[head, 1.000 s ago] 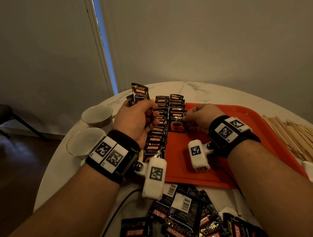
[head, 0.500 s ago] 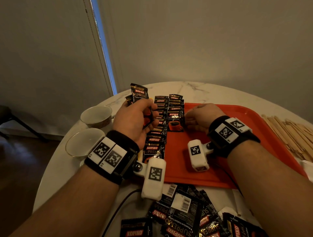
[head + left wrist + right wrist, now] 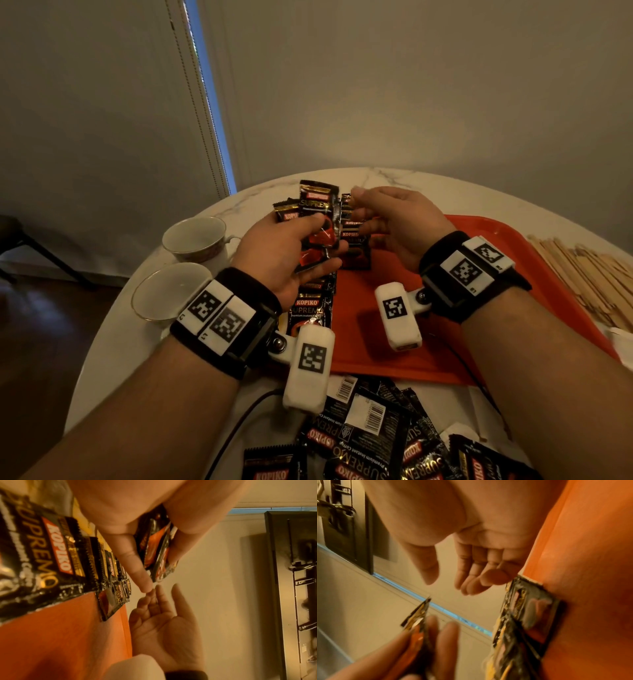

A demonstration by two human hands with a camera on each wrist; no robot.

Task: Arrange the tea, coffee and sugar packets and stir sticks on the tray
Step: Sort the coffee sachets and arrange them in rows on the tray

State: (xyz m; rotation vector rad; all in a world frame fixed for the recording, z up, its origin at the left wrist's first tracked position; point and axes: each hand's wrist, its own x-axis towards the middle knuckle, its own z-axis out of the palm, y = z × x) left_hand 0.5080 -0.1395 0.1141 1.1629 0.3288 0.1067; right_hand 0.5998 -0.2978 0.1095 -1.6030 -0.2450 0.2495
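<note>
My left hand (image 3: 301, 250) holds a small stack of black-and-red coffee packets (image 3: 317, 219) upright above the left end of the orange tray (image 3: 486, 308). The same stack (image 3: 159, 555) shows between its thumb and fingers in the left wrist view. My right hand (image 3: 383, 219) is lifted beside the stack with relaxed, empty fingers (image 3: 471, 574), its fingertips close to the packets. Two overlapping rows of coffee packets (image 3: 313, 308) lie along the tray's left side. Wooden stir sticks (image 3: 589, 274) lie on the table right of the tray.
Two white cups (image 3: 193, 236) (image 3: 168, 294) stand on the marble table (image 3: 113, 342) left of the tray. A loose heap of coffee packets (image 3: 370, 445) lies at the near edge. A cable (image 3: 239, 421) runs from my left wrist.
My right hand has left the packet it was setting down in the second row and risen toward the stack in my left hand. The left hand shifted slightly right.
</note>
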